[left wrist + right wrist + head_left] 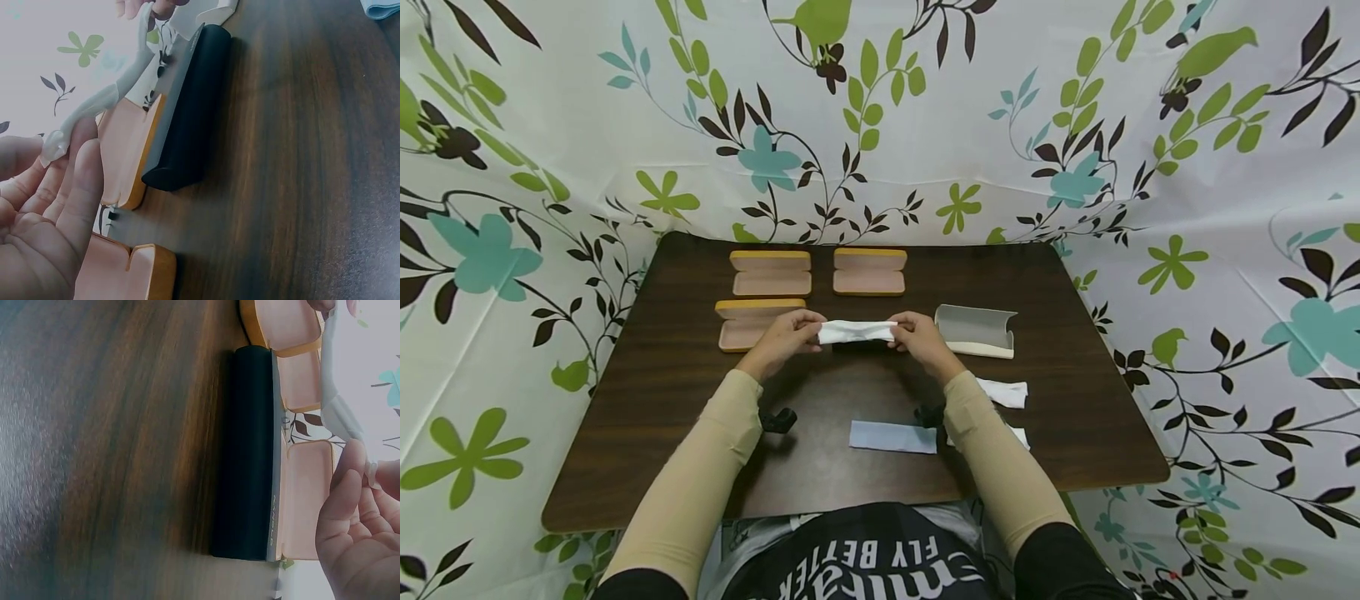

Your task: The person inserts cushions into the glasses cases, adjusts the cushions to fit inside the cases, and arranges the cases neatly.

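A narrow folded white cloth (857,332) is stretched between both hands above the table. My left hand (784,340) pinches its left end between thumb and fingers, and my right hand (923,342) pinches the other end likewise. Below the cloth stands a dark, rounded glasses case (194,112), mostly hidden from the head view; the right wrist view shows small lettering along its edge. Close to the left hand, an orange-edged glasses case (743,335) lies open with a pink lining. By the right hand an open white glasses case (976,329) shows its grey inside.
Two more open orange glasses cases, one at the back left (771,273) and one at the back middle (869,272), line the far side. A folded blue cloth (892,437) lies near the front edge. Another white cloth (1004,392) lies right of the right forearm, with more white partly hidden.
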Motion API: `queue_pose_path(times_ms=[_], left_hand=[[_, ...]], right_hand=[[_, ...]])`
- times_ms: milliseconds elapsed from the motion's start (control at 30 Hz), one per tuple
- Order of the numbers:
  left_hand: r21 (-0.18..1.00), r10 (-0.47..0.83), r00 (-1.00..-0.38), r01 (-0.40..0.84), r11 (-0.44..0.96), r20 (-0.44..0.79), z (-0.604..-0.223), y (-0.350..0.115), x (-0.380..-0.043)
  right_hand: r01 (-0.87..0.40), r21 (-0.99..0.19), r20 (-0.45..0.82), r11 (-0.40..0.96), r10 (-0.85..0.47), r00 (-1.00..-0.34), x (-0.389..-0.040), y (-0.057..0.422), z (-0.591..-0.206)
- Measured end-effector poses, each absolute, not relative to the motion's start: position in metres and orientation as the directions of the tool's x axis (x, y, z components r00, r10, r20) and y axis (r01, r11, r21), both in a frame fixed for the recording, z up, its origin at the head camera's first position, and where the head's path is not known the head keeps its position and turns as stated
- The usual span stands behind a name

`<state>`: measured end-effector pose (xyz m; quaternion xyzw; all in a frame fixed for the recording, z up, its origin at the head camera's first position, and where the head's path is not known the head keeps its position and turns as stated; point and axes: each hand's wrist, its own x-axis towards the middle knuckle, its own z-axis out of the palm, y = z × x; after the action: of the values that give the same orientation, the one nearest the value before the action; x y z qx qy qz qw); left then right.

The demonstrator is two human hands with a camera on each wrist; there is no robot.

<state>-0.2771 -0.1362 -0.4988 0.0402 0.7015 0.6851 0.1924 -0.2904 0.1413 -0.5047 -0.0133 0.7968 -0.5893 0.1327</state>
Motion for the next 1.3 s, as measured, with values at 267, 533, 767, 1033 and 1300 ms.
queue_pose_path(times_ms=[267,533,767,1033,1300], left_hand=[[0.963,0.328,-0.906,-0.256,0.079,-0.268,-0.503,-0.136,-0.287],[0.964,0.309,-0.913,-0.245,0.105,-0.266,-0.499,-0.133,-0.296],[0.965,0.309,-0.915,-0.233,0.12,-0.26,-0.488,-0.131,-0.305],[0.968,0.301,-0.922,-0.213,0.134,-0.244,-0.487,-0.13,-0.319],[0.961,0.277,-0.926,-0.217,0.171,-0.258,-0.481,-0.125,-0.334]], right_hand=[[0.144,-0.944,-0.199,0.297,-0.164,-0.966,-0.294,0.147,-0.505],[0.143,-0.952,-0.196,0.272,-0.18,-0.964,-0.305,0.147,-0.5],[0.132,-0.95,-0.189,0.282,-0.184,-0.965,-0.317,0.148,-0.499],[0.124,-0.953,-0.174,0.277,-0.165,-0.971,-0.329,0.146,-0.495],[0.147,-0.948,-0.195,0.281,-0.152,-0.969,-0.343,0.149,-0.49]])
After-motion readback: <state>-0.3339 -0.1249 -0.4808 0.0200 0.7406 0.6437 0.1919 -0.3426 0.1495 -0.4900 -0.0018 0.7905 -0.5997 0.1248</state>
